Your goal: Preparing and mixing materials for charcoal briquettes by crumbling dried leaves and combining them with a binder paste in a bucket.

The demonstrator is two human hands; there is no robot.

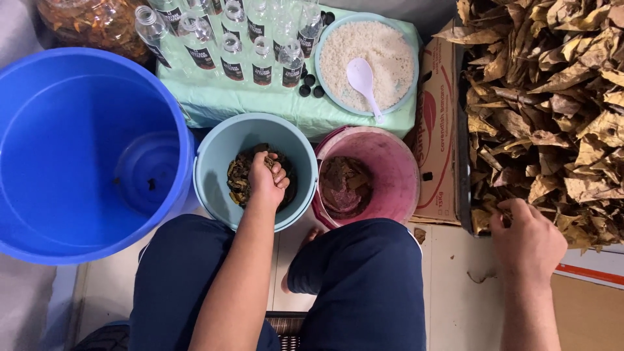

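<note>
Knees: two legs in dark blue trousers (364, 286) fill the bottom of the view, bent over a pale tiled floor (448, 292).
Left hand: the left hand (266, 179) is down inside a light teal bucket (214, 162), fingers clenched around a clump of dark, wet-looking leaf mash (239, 179) — the rest of the mash lies at the bucket's bottom.
Right hand: the right hand (530, 244) rests at the near edge of a black tray (463, 162) heaped with dry brown leaves (552, 97); fingers curled onto the leaves, though whether they pinch any I cannot tell.
Pink bucket: a pink bucket (400, 162), just beside the teal one, holds a brown pulpy mass.
Blue tub: a large blue tub (65, 130) stands at far left.
Behind: a teal bowl of white rice (390, 58) with a white plastic spoon (363, 81) — and beside it clear glass bottles (260, 58) on a green cloth (260, 104).
Box: a cardboard box (437, 130) stands between pink bucket and tray.
</note>
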